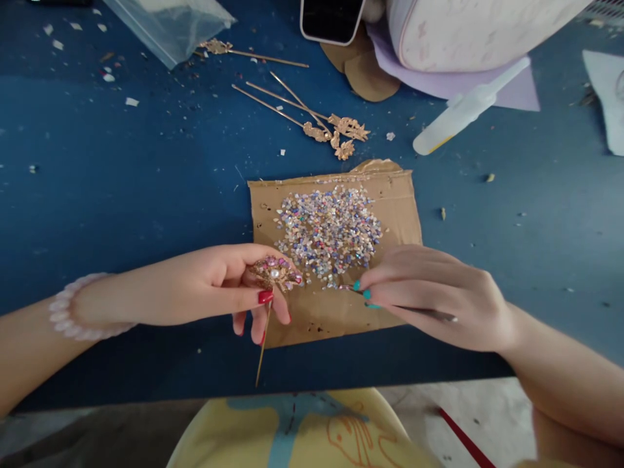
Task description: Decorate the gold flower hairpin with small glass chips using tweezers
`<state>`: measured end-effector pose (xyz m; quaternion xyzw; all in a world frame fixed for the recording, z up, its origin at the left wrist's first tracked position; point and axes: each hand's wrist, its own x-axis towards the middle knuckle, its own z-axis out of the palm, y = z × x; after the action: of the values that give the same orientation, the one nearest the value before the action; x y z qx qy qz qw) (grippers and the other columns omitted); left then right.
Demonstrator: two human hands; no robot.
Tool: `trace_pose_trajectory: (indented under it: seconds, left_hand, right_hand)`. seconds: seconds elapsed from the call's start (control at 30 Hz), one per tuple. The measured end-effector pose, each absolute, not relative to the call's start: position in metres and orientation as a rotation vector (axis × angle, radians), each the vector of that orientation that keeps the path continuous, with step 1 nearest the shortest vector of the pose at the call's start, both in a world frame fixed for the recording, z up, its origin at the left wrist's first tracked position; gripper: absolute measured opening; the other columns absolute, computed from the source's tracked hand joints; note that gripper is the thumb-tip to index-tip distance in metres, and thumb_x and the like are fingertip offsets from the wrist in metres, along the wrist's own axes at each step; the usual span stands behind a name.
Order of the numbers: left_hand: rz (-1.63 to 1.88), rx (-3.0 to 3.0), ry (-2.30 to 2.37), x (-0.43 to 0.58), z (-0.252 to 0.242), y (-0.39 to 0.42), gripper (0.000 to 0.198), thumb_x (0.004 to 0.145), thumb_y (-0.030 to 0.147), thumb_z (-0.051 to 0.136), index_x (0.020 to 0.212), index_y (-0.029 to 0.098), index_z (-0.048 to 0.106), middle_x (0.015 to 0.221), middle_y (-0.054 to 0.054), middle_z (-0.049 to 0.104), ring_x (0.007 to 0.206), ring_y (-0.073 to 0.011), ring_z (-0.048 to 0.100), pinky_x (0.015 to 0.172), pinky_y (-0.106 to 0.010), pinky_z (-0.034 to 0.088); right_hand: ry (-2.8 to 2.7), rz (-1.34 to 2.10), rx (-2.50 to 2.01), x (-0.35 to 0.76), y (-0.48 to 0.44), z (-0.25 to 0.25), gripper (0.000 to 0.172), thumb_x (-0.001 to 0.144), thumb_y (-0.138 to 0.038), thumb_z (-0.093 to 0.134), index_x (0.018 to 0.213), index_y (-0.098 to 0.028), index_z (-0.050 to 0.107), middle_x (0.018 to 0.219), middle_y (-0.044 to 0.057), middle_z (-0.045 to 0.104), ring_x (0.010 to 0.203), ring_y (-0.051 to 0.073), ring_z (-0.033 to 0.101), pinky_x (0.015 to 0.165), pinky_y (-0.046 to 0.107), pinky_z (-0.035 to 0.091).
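My left hand (224, 286) grips a gold hairpin (264, 344) by its ornamented head, which carries pink stones and a white pearl. The pin's long stem points down past the front edge of the cardboard. Pinched in my right hand (433, 296) is a pair of thin tweezers (414, 309), the tips low over the cardboard (292, 325). Those tips are at the lower edge of a pile of small multicoloured rhinestones (331, 227). Whether a stone sits between the tips is too small to tell.
Several bare gold hairpins (316, 127) lie behind the cardboard. Farther back are a plastic bag (170, 26), a phone (332, 19) and a pale pouch (468, 32). A translucent glue bottle (461, 114) lies at the right. Small scraps dot the blue table (121, 195).
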<state>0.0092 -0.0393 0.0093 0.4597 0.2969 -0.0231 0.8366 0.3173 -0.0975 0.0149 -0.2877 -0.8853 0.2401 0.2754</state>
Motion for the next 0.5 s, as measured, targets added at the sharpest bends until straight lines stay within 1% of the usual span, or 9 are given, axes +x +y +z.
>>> trace_pose_trajectory:
  seconds: [0.23,0.4,0.5]
  left_hand:
    - [-0.075,1.029,0.63,0.011,0.0103,-0.036,0.025,0.104,0.022,0.055,0.128,0.02,0.051,0.109,-0.006,0.076,0.077,-0.0113,0.076,0.063,-0.015,0.058]
    - [-0.082,1.05,0.608,0.0083,0.008,-0.0361,0.015,0.106,0.025,0.053,0.12,0.021,0.054,0.111,-0.006,0.075,0.078,-0.012,0.076,0.063,-0.015,0.058]
    - [-0.068,1.042,0.609,0.0082,0.0086,-0.0365,0.015,0.106,0.026,0.054,0.12,0.02,0.054,0.111,-0.008,0.075,0.077,-0.0134,0.076,0.062,-0.017,0.058]
  right_hand:
    - [-2.4,0.639,-0.765,0.3189,-0.0974,0.019,0.016,0.097,-0.003,0.053,0.101,-0.018,0.06,0.092,0.006,0.076,0.087,0.015,0.071,0.079,0.029,0.058]
    - [-2.383,0.668,-0.777,0.3173,-0.0988,0.0213,0.012,0.097,-0.006,0.056,0.099,-0.017,0.06,0.091,0.006,0.075,0.085,0.015,0.071,0.079,0.029,0.057]
    - [-2.385,0.677,-0.769,0.317,-0.0995,0.0197,0.011,0.099,-0.008,0.055,0.1,-0.018,0.06,0.091,0.005,0.075,0.085,0.015,0.07,0.08,0.029,0.056]
